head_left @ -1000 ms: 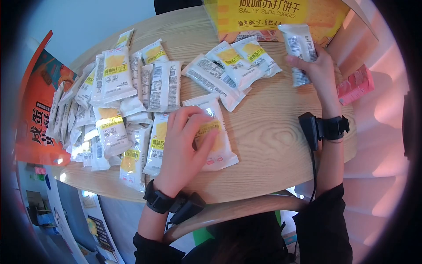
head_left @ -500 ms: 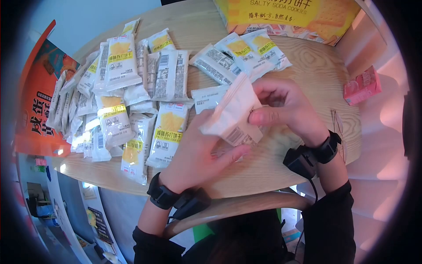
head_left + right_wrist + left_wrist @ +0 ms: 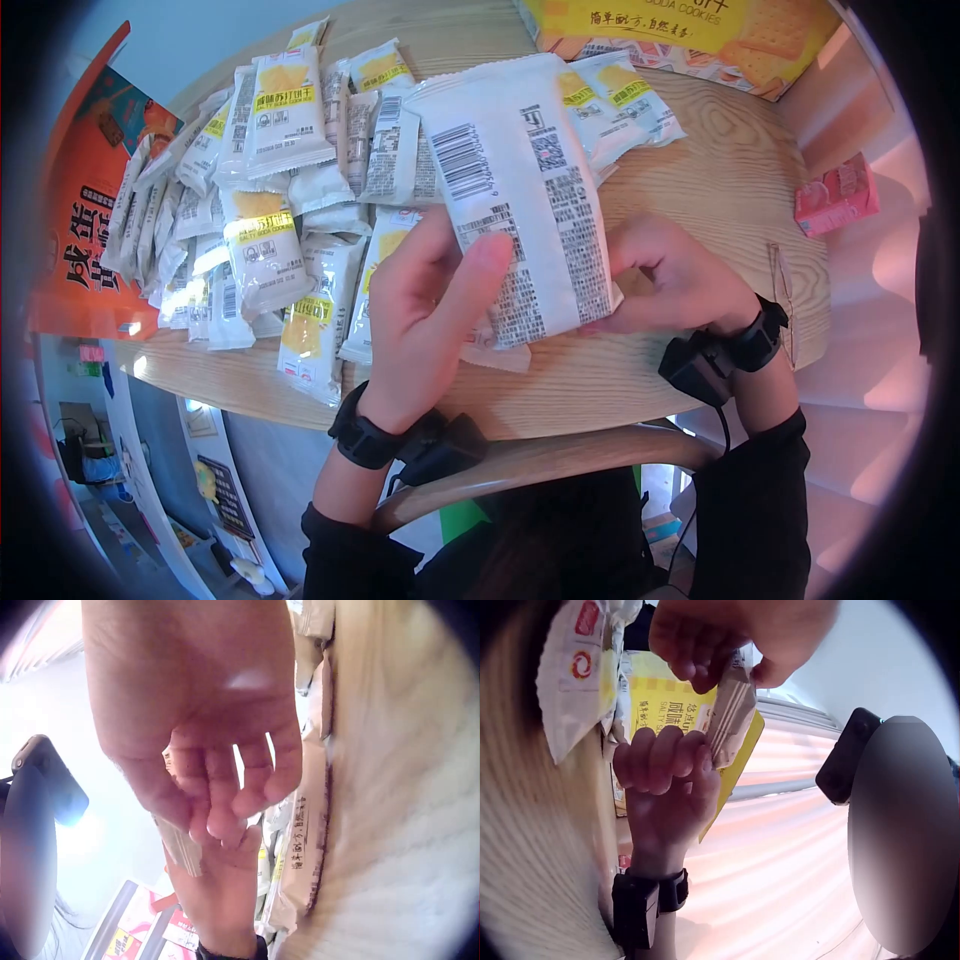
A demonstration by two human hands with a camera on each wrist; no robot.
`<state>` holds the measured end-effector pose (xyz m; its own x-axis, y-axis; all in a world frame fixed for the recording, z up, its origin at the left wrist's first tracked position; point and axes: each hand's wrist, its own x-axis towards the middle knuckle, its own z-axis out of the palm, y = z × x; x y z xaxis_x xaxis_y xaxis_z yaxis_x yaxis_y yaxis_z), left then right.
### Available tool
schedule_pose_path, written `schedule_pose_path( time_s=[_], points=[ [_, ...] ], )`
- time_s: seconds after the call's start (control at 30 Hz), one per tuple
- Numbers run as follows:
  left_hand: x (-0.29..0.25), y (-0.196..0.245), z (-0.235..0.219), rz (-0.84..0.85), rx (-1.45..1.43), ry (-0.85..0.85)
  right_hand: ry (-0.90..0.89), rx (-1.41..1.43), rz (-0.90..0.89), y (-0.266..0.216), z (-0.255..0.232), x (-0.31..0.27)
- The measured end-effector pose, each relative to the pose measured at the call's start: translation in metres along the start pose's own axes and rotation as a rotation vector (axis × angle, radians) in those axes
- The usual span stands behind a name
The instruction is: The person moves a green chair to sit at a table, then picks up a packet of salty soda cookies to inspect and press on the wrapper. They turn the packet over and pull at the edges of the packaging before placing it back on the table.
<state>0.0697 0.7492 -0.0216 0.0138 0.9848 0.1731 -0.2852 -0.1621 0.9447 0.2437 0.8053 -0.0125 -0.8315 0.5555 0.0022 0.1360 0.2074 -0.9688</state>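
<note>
Both hands hold up one white cookie packet (image 3: 530, 200), with its barcode and printed back facing the head camera. My left hand (image 3: 405, 310) grips its left side, the thumb lying over the front. At the lower right corner, my right hand (image 3: 685, 275) pinches the packet's edge. The left wrist view shows the packet (image 3: 733, 720) edge-on between the two hands. In the right wrist view, the curled fingers of the right hand (image 3: 202, 727) meet the packet's sealed end (image 3: 180, 851). Below the hands, another packet (image 3: 505, 357) lies on the table, mostly hidden.
A heap of similar packets (image 3: 285, 125) covers the left of the wooden table (image 3: 740, 140). More packets (image 3: 635, 100) lie behind the held one. An orange carton (image 3: 75, 220) stands at left, a yellow cookie carton (image 3: 690, 30) at the back, a pink box (image 3: 838, 195) at right.
My right hand has brought the packet from the back right to the middle, where the left hand has taken hold too. The packet has turned, its printed back now toward the head camera.
</note>
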Motion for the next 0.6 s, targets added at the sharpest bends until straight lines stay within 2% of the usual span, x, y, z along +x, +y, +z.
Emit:
schedule_pose_path(
  time_s=[0.1, 0.17, 0.27, 0.4, 0.47, 0.6],
  points=[
    [-0.0001, -0.0009, -0.0013, 0.028, 0.109, 0.005, -0.035, -0.024, -0.054, 0.0030, 0.0002, -0.0012],
    [0.0006, -0.0040, -0.0044, 0.062, 0.226, 0.012, -0.006, 0.119, -0.077, 0.0050, 0.0017, -0.0011],
    [0.0019, -0.0082, -0.0075, 0.110, 0.302, 0.007, -0.002, 0.069, -0.059, 0.0071, 0.0005, -0.0002],
    [0.0008, -0.0055, -0.0043, 0.072, 0.268, 0.025, -0.011, 0.021, -0.107, 0.0064, 0.0001, 0.0007],
    [0.0005, -0.0044, -0.0036, 0.059, 0.228, 0.016, -0.061, 0.082, -0.171, 0.0074, 0.0003, 0.0008],
    [-0.0004, -0.0026, -0.0034, 0.034, 0.203, 0.012, -0.015, 0.117, -0.100, 0.0049, 0.0021, -0.0011]
  ],
)
